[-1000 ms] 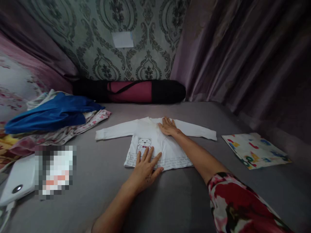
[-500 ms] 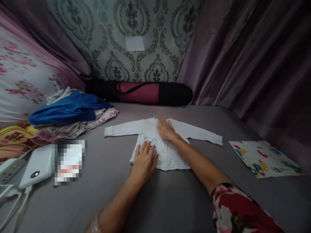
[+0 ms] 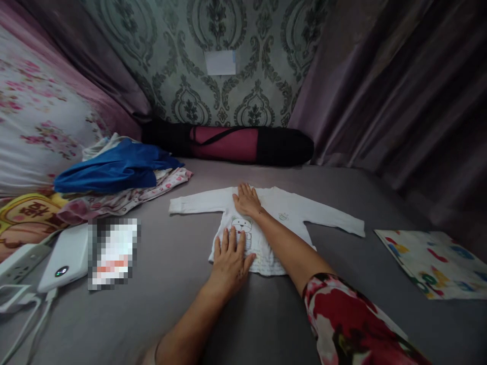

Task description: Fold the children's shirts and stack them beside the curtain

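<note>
Fingers of the left hand (image 3: 229, 266) lie spread and loose across the bear print (image 3: 242, 224) in the head view; the right hand (image 3: 248, 202) rests flat, unclenched, by the neckline. Beneath both, the white shirt (image 3: 291, 202) lies sleeves outstretched on a grey sheet (image 3: 129, 324), left of a patterned cloth (image 3: 437, 261).

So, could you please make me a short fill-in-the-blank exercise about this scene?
1. The left hand lies on a long-sleeved shirt whose main colour is ____.
2. The right hand lies farther from the shirt's hem than the ____ hand.
3. The garment atop the clothes heap is coloured ____.
Missing words: white; left; blue
</note>
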Tool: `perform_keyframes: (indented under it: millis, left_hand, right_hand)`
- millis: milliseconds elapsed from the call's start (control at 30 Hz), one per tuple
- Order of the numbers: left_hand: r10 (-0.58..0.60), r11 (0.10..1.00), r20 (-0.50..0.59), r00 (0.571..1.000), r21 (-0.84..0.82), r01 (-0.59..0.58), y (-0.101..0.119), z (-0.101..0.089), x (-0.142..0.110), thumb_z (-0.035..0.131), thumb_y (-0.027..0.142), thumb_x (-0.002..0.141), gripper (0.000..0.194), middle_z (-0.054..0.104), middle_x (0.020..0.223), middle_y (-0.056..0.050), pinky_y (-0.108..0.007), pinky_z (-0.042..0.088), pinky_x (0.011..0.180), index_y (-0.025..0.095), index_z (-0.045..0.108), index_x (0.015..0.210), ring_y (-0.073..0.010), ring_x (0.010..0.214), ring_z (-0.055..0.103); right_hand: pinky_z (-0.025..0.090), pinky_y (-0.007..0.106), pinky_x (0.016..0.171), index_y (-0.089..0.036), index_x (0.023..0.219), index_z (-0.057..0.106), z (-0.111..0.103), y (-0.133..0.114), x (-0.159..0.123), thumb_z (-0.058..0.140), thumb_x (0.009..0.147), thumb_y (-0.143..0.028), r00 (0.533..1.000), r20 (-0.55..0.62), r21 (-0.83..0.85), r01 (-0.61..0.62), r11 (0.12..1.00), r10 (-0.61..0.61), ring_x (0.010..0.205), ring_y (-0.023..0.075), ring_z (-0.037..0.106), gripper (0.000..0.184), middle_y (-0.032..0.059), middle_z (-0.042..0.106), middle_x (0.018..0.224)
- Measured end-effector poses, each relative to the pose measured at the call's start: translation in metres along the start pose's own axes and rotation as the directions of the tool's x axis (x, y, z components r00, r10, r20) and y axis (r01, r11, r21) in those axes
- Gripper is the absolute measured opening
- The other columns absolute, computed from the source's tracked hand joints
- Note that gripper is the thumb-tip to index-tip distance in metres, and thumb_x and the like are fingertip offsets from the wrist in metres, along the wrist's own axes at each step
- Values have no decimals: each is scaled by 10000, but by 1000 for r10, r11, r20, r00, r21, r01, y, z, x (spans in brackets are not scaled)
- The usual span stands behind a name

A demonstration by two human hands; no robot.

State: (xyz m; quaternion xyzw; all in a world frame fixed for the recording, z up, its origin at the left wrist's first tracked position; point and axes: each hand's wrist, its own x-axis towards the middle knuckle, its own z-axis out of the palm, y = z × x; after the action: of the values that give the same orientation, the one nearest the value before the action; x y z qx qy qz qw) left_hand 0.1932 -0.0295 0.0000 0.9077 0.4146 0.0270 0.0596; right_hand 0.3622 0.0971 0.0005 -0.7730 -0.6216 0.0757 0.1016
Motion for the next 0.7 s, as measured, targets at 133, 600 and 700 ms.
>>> perform_keyframes:
  millis: [133, 600, 700]
  left_hand:
    - [-9, 1000, 26, 1000, -25, 10, 4, -3, -3, 388, 512, 951, 647, 208, 1578, -178, -613, 211, 1125, 176, 322, 1500, -397, 1451, 152]
    - [-295, 888, -168, 941, -413, 205, -45, -43, 19, 398, 258, 947, 311, 716, 911, -100, -290, 446, 794, 167, 695, 936, -206, 886, 644]
    - [-438, 759, -172, 882, -596, 261, -66, -37, 27, 397, 236, 922, 309, 721, 947, -99, -283, 458, 776, 153, 689, 981, -204, 900, 651]
  right_hand:
    - [67, 431, 1177, -30, 1496, 281, 7, -3, 3, 219, 991, -387, 997, -74, -13, -26, 1000, 25, 1461, 256, 136, 621, 127, 244, 1578]
    - [90, 414, 1185, -35, 1511, 222, -9, -9, -28, 311, 964, -320, 995, 90, 58, 34, 998, -39, 1473, 250, 106, 623, 151, 162, 1597]
    - [91, 434, 1180, -25, 1501, 248, 0, -27, -58, 267, 980, -323, 996, 85, 31, 10, 999, -12, 1471, 269, 112, 600, 166, 173, 1591]
